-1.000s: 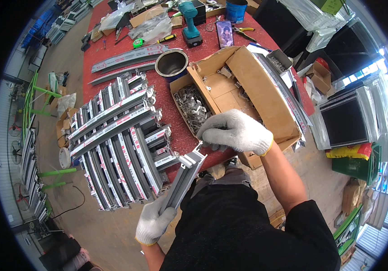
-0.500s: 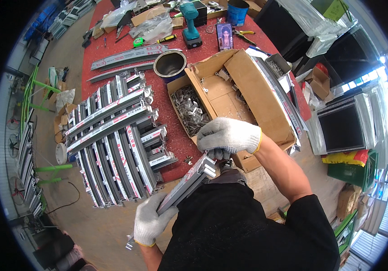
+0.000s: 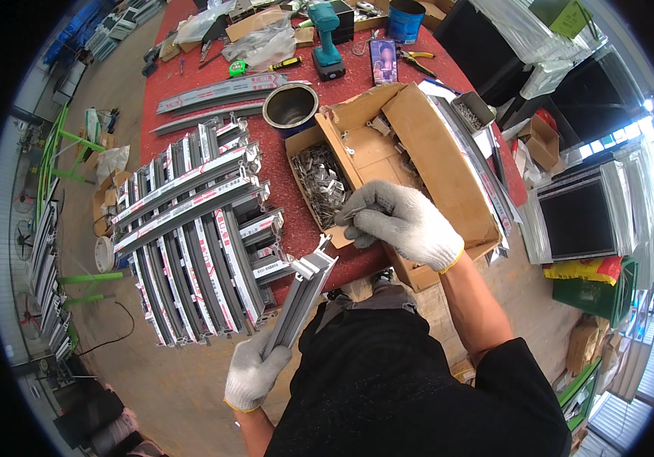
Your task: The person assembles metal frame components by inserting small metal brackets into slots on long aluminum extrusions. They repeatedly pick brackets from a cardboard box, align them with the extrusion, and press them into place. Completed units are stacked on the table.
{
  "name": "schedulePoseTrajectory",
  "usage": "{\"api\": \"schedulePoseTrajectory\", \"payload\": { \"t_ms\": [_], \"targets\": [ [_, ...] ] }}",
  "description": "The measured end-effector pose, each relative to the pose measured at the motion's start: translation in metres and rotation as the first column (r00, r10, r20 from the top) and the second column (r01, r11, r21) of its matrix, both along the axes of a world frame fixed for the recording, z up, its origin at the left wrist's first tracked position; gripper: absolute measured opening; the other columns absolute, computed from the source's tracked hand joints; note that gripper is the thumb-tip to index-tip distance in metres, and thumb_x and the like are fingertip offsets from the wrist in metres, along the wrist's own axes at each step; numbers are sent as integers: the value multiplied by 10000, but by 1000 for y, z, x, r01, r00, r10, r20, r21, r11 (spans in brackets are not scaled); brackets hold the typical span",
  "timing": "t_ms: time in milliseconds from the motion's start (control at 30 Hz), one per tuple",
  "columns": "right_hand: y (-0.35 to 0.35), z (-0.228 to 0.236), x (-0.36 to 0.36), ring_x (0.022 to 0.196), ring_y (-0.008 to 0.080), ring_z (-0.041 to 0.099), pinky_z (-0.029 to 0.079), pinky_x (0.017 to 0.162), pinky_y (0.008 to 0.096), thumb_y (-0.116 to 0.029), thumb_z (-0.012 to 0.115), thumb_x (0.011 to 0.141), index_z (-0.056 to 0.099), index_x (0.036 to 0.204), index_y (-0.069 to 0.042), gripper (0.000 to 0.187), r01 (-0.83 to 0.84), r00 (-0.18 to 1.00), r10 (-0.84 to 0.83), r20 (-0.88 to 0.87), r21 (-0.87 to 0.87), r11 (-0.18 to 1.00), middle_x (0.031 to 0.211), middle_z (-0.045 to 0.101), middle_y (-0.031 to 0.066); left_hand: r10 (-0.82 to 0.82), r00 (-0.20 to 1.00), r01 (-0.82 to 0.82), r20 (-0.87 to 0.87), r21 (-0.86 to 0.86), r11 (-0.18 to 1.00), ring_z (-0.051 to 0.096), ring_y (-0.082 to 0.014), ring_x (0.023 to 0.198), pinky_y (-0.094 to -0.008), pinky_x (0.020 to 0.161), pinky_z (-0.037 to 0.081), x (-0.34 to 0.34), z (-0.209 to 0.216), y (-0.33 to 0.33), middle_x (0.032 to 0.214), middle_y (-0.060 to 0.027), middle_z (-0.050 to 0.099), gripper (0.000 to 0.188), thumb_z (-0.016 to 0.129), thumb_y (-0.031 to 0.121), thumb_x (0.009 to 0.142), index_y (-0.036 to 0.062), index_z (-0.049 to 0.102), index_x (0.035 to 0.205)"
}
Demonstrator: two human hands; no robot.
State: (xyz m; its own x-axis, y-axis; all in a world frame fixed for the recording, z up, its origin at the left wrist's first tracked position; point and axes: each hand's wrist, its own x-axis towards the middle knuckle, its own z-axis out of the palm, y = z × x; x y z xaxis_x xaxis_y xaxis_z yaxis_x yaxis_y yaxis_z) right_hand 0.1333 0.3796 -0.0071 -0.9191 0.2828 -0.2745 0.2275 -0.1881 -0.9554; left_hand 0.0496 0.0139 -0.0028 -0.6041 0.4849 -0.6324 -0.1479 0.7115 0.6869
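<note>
The left hand (image 3: 257, 373) has its fingers wrapped around a grey bar (image 3: 296, 305) by the near edge of the red table (image 3: 296, 207). The right hand (image 3: 403, 225), near the metal bits (image 3: 318, 181), has thumb and fingers pressed together; I can't tell what they pinch. A bar pile (image 3: 190, 216) sits at the table's near left corner.

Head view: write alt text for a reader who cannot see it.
A gloved left hand grips a short grey profile, while the gloved right hand, fingers curled, is near boxed small metal parts. To the left is a stack of crisscrossed profiles; to the right, a large open cardboard box stands on a red worktable.
</note>
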Motion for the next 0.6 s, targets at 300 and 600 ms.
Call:
{"api": "schedulePoseTrajectory", "payload": {
  "t_ms": [300, 600],
  "targets": [
    [-14, 21, 4, 1008, 152, 790, 618, 930, 337, -106, 758, 1060, 821, 1226, 15, 215, 75, 995, -48, -90, 329, 941, 1101, 853, 118, 14, 998, -16, 61, 25, 1000, 513, -146, 727, -375, 656, 451, 3, 2, 2, 759, -57, 597, 369, 767, 283, 901, -62, 746, 1028],
    [-15, 11, -1, 956, 192, 798, 619, 886, 352, -107, 734, 1037, 827, 1180, -16, 193, 124, 966, -7, -258, 441, 889, 1044, 837, 121, -3, 998, -1, 66, 59, 998, 570, -152, 732, -364, 683, 488, 3, -5, -1, 780, -79, 661, 398, 760, 316, 904, -49, 783, 1061]
  ]
}}
